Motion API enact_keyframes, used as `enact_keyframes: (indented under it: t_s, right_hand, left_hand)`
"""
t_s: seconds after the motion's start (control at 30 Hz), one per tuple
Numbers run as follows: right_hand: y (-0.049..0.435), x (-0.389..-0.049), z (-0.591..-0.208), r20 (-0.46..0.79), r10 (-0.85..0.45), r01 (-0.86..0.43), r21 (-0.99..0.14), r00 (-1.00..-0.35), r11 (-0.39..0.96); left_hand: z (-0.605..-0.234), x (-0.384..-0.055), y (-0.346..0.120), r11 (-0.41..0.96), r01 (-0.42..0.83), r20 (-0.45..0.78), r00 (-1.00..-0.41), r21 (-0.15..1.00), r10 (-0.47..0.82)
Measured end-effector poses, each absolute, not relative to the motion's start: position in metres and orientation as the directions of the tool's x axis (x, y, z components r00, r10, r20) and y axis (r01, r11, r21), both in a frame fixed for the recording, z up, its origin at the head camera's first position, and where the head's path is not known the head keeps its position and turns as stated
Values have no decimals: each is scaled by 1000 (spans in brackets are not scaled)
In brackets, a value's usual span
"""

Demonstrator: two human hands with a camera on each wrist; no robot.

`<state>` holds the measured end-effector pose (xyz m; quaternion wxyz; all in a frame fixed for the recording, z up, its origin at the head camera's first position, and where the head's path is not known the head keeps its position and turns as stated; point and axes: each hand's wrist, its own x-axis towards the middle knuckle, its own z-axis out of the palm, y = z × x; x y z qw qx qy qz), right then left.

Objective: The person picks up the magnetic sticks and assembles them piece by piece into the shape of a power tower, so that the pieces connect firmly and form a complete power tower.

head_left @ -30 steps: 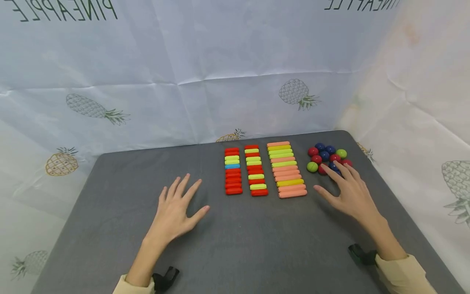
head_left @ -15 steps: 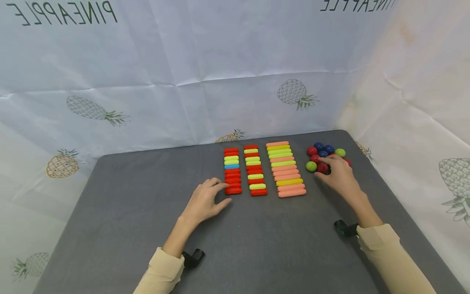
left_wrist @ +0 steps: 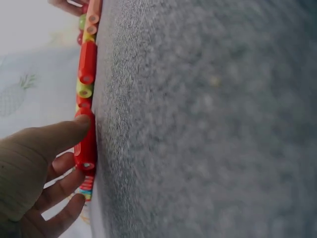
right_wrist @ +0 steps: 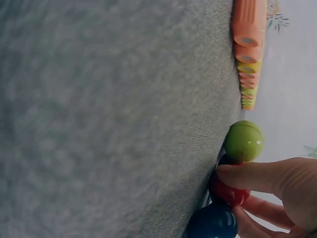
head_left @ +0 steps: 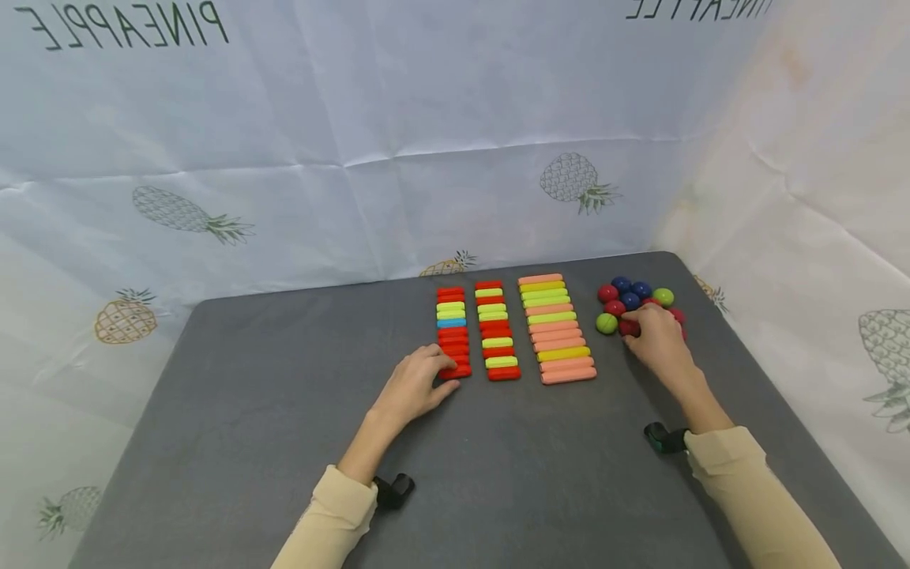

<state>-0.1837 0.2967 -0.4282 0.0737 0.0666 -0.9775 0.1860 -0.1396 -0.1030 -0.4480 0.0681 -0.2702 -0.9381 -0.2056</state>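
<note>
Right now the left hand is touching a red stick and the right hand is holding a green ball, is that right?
Not quite: the right wrist view shows the right hand holding a red ball, not a green one. The left hand is touching a red stick, as you said.

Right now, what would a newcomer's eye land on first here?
Probably the three columns of bright sticks toward the far side of the dark table; the left grip pinches the nearest red stick of the leftmost column. Next, the cluster of red, blue and green balls near the far right corner, where the right grip holds a red ball.
</note>
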Motion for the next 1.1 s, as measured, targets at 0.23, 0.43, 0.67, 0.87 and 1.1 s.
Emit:
enact_keyframes:
  t_s: [0.23, 0.43, 0.67, 0.87, 1.1]
  right_hand:
    - [296, -182, -430, 155, -64, -116, -358, -986, 927]
    - [298, -182, -433, 172, -73, -130, -351, -982, 927]
    - [292, -175, -423, 278, -67, -169, -359, -958, 918]
    - [265, -160, -405, 374, -83, -246, -412, -924, 877]
    - [219, -145, -403, 410, -196, -414, -556, -891, 721]
  left_hand:
    - [-447, -142, -96, 743, 491, 190, -868, 454, 458]
    - [-447, -141, -94, 740, 490, 171, -867, 461, 468]
    - [-447, -130, -101, 720, 493, 195, -866, 488, 461]
    - [-446, -118, -109, 708, 434, 178, -895, 557, 409]
    - [-444, -107, -114, 693, 405, 168, -907, 597, 386]
